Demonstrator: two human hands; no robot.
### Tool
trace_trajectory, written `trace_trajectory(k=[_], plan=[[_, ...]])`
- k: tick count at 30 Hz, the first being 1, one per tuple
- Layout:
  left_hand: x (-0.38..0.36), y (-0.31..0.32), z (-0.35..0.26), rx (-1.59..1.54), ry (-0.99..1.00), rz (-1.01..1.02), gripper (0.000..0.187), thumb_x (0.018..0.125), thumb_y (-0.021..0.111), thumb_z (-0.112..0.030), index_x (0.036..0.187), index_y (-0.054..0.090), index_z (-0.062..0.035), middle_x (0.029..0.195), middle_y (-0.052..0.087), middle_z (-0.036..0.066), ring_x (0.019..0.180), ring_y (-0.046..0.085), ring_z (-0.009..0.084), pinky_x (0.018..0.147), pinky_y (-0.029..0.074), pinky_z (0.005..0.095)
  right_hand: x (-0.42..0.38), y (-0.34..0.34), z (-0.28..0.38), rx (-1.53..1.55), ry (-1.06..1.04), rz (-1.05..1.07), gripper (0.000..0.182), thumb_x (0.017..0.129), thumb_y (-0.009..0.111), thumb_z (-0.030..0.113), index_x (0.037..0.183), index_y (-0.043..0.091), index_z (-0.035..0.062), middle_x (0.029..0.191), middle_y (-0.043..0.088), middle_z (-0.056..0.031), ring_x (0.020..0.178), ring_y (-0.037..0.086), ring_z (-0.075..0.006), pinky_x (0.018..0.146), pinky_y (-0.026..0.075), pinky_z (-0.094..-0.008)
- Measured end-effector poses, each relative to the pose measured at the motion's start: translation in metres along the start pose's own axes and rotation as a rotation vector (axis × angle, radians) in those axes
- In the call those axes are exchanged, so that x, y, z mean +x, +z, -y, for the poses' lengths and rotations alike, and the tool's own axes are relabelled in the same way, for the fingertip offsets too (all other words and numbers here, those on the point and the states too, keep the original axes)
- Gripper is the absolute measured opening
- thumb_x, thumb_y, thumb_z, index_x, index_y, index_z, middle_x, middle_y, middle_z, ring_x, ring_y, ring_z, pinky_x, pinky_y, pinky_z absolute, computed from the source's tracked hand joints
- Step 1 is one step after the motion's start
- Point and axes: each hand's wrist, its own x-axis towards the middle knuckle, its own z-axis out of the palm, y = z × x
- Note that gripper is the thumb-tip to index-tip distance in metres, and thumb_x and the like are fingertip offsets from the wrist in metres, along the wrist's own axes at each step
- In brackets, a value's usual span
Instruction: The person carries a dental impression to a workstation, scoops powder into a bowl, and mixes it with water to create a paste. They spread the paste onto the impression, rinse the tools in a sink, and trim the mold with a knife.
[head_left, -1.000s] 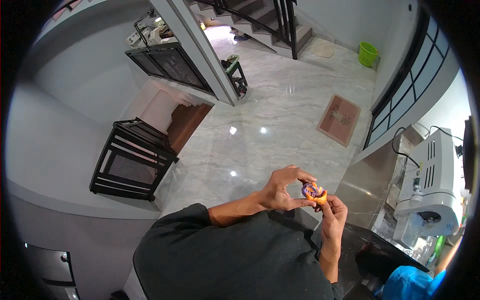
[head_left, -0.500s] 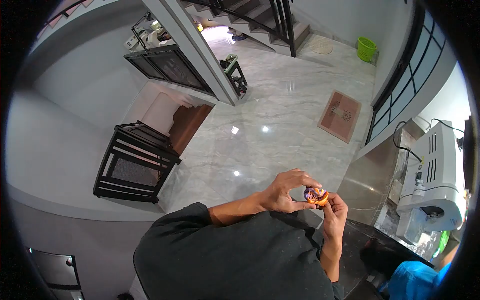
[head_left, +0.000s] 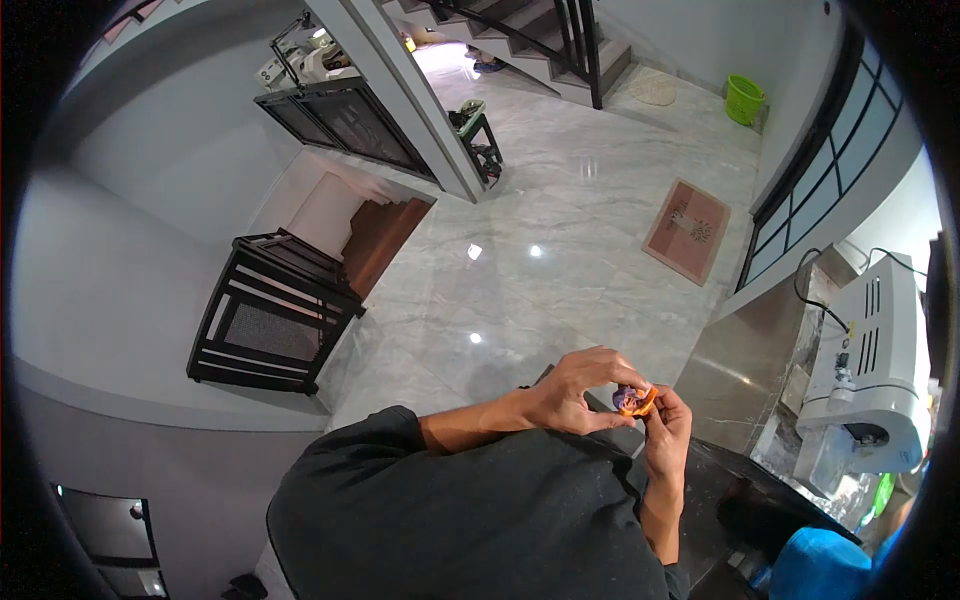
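Note:
A small, roundish orange and purple object point(head_left: 633, 401) sits between my two hands in front of my chest. Its middle looks pinkish and stringy; the exact kind cannot be made out. My left hand point(head_left: 574, 393) curves around it, with the thumb below and the fingertips at its upper edge. From the other side, the thumb and fingers of my right hand point(head_left: 668, 428) pinch its right edge. Both hands are closed on the object, and my fingers cover part of its rim.
On my right, a white machine point(head_left: 868, 350) with a cable stands on a stone counter, near a blue item point(head_left: 820, 563). Ahead are a doormat point(head_left: 686, 231), a green basket point(head_left: 743, 99) and stairs point(head_left: 520, 35). A black gate point(head_left: 270, 320) stands left.
The orange and purple object has turned a little between my fingers, showing less purple on top. My view has shifted slightly. Both hands keep their hold.

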Motion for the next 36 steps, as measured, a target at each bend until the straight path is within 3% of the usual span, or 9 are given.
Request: trace_trajectory(k=[13,20,26,29,36], plan=[[-0.004,0.006,0.002,-0.011,-0.002,-0.011,0.049,0.068,0.088,-0.014,0.111,0.065,-0.0075,0.1,0.068,0.009,0.09,0.067,0.0241,0.077,0.053,0.034,-0.001,0.002,0.002,-0.057,0.038,-0.002,0.013,0.095,0.055,-0.002,0.105,0.062,-0.0042,0.097,0.067,-0.0067,0.085,0.063,-0.0109,0.077,0.05,-0.0236],[-0.002,0.0,0.007,-0.039,-0.233,-0.119,0.026,0.078,0.082,-0.013,0.099,0.069,-0.0051,0.098,0.068,0.009,0.089,0.067,0.0204,0.077,0.053,0.0306,-0.004,0.004,0.006,-0.012,-0.047,-0.131,0.011,0.095,0.058,0.007,0.098,0.063,-0.0027,0.086,0.066,-0.0047,0.072,0.06,-0.0106,0.066,0.045,-0.0244],[-0.01,0.001,0.015,-0.056,-0.277,-0.119,0.028,0.078,0.083,-0.015,0.1,0.069,-0.006,0.097,0.068,0.009,0.09,0.067,0.0184,0.08,0.052,0.0293,-0.003,0.01,0.014,0.011,-0.027,-0.123,0.014,0.094,0.062,0.01,0.097,0.063,-0.0032,0.084,0.066,-0.0058,0.069,0.06,-0.0121,0.063,0.045,-0.0253],[-0.007,-0.003,0.007,-0.008,-0.391,-0.101,0.036,0.078,0.083,-0.016,0.107,0.066,-0.0051,0.099,0.068,0.01,0.094,0.067,0.0176,0.083,0.052,0.0292,-0.002,0.01,0.012,0.023,-0.016,-0.125,0.014,0.095,0.061,0.01,0.098,0.063,-0.0036,0.085,0.067,-0.0067,0.069,0.061,-0.0125,0.063,0.045,-0.0257],[-0.01,0.001,0.012,-0.135,-0.354,-0.134,0.05,0.077,0.084,-0.017,0.117,0.06,-0.0017,0.106,0.068,0.009,0.099,0.067,0.0168,0.087,0.053,0.0304,0.001,0.012,0.008,0.001,-0.068,-0.126,0.013,0.096,0.061,0.007,0.1,0.064,-0.0048,0.085,0.07,-0.0079,0.07,0.063,-0.0121,0.065,0.047,-0.0244]])
